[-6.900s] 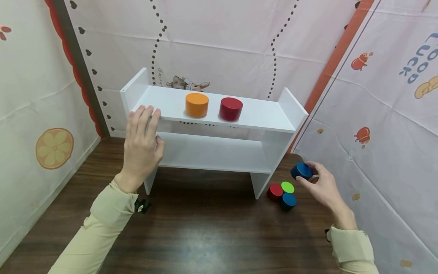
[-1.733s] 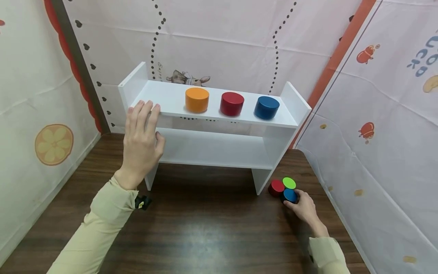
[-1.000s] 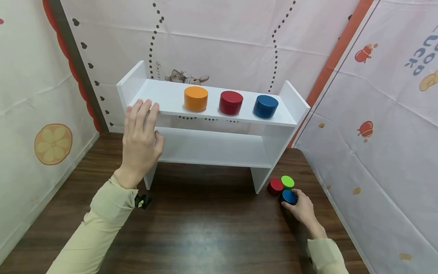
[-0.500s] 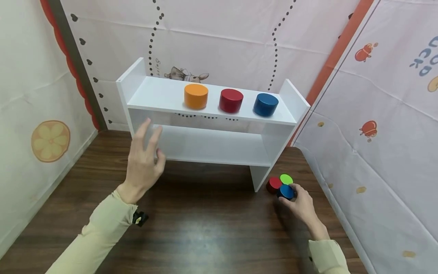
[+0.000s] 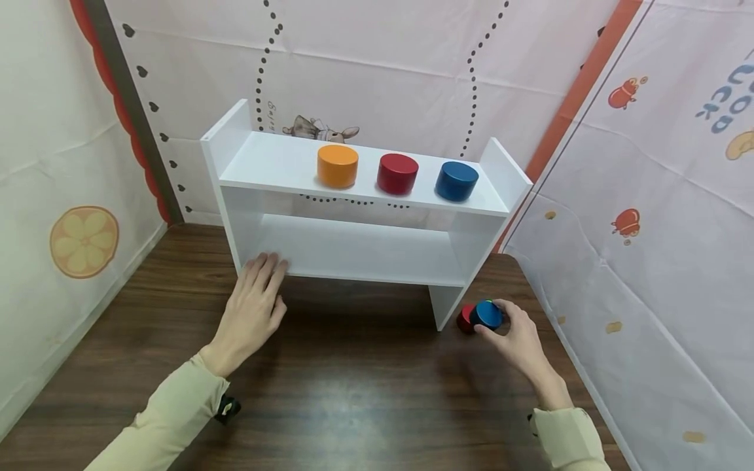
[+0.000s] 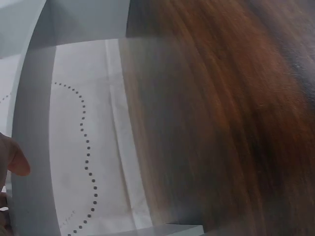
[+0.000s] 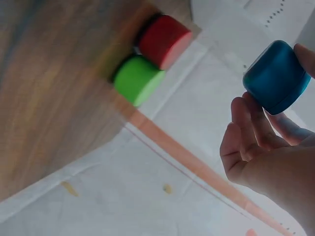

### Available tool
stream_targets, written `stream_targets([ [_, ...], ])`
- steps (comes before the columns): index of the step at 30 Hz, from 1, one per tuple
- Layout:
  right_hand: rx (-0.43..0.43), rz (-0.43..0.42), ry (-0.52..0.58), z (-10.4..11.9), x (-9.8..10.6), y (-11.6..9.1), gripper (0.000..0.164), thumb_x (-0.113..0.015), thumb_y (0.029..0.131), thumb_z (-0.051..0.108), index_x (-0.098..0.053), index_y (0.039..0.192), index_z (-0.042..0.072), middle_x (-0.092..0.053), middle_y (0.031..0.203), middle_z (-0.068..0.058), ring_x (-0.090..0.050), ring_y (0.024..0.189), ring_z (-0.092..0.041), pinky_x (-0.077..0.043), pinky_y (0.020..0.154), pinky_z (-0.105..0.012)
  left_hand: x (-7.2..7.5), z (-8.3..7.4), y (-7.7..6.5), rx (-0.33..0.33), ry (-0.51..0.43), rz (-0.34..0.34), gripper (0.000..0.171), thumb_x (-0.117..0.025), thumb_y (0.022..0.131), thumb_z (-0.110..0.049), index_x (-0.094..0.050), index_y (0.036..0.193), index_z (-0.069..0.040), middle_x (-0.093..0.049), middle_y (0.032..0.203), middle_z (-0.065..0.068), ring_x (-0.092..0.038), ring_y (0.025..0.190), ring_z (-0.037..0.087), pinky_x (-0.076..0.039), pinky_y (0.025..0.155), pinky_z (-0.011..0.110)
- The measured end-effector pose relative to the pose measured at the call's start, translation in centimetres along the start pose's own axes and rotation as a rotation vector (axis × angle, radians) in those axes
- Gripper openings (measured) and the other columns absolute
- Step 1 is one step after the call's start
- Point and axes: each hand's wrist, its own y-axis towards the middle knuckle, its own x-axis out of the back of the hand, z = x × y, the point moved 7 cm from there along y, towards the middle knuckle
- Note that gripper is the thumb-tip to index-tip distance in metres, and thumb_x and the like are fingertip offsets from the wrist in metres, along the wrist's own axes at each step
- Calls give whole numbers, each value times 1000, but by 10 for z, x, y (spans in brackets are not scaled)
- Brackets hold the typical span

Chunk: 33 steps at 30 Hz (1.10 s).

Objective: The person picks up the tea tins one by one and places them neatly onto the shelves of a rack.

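My right hand [image 5: 521,343] pinches a short blue cylinder [image 5: 487,314] between thumb and fingers. The right wrist view shows this blue cylinder [image 7: 276,77] held off the table, apart from a red cylinder [image 7: 166,41] and a green cylinder [image 7: 138,78] that stand side by side. In the head view the held piece covers most of the green one. At the left end of a white two-tier shelf [image 5: 365,252], my left hand [image 5: 250,314] rests its extended fingers on the lower board's front edge. Its thumb [image 6: 18,161] appears against the board in the left wrist view.
On the top board stand an orange cylinder [image 5: 338,167], a dark red cylinder [image 5: 397,174] and another blue cylinder [image 5: 456,181], spaced in a row. The shelf stands on a dark wooden table [image 5: 353,392]. Printed cloth walls [image 5: 377,65] enclose the back and sides.
The first blue cylinder went from my right hand onto the top board's right end. My right hand then gripped and raised the second blue one. My left hand dropped from the upper board to the lower.
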Motion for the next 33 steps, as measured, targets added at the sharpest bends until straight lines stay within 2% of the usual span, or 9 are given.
stream_targets([
  [9, 38, -4, 24, 22, 8, 5, 60, -76, 81, 25, -52, 129, -1, -61, 117, -21, -56, 104, -34, -48, 84, -50, -3, 1, -3, -17, 19, 17, 59, -50, 81, -8, -46, 139, 4, -46, 142, 27, -39, 135, 43, -30, 114, 54],
  [14, 52, 9, 60, 35, 9, 7, 61, -76, 81, 28, -52, 130, 1, -60, 121, -20, -56, 108, -34, -51, 87, -54, -3, 0, -5, -12, 13, 15, 58, -46, 82, -8, -46, 139, 3, -46, 143, 27, -39, 135, 43, -29, 114, 54],
  [19, 69, 15, 76, 49, 9, 9, 61, -76, 81, 30, -52, 131, 3, -61, 121, -16, -58, 108, -29, -52, 87, -47, -4, -1, -7, -9, 12, 15, 58, -45, 82, -8, -45, 139, 3, -45, 142, 26, -39, 135, 43, -28, 115, 54],
  [25, 136, -19, 93, 68, 13, 15, 60, -77, 80, 32, -55, 130, 6, -63, 122, -12, -60, 106, -24, -54, 85, -39, -5, 0, -8, -10, 15, 0, 58, -44, 82, -7, -45, 139, 3, -45, 142, 26, -38, 135, 43, -29, 114, 54],
  [33, 255, -58, 158, 94, 15, 22, 55, -79, 78, 22, -57, 125, 4, -65, 112, -9, -58, 89, -14, -55, 69, -27, -6, 2, -6, -8, 20, -2, 60, -44, 80, -6, -45, 139, 4, -44, 143, 26, -38, 135, 43, -28, 115, 54],
])
